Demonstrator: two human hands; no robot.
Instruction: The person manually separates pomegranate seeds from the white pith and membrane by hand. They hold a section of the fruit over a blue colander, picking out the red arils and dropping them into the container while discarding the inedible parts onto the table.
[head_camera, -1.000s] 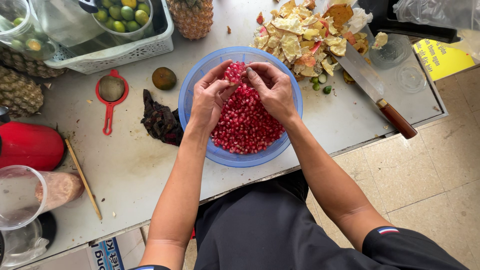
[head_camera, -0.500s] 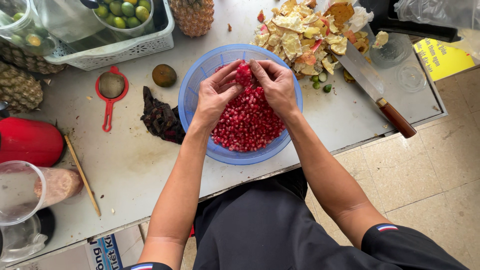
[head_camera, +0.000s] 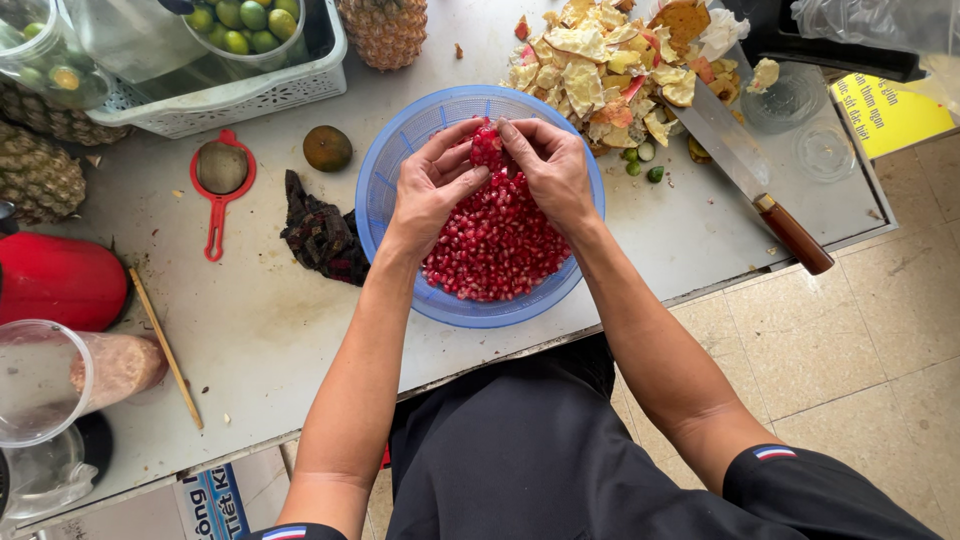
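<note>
Above the blue strainer bowl (head_camera: 400, 150), both hands have risen slightly since a second ago: left hand (head_camera: 432, 190) and right hand (head_camera: 548, 172) stay closed around a pomegranate piece (head_camera: 487, 146), seeds (head_camera: 495, 245) heaped beneath.

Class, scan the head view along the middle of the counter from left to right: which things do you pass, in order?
Red strainer → dark round fruit → dark rag → blue colander of pomegranate seeds, both hands above it → knife.
</note>
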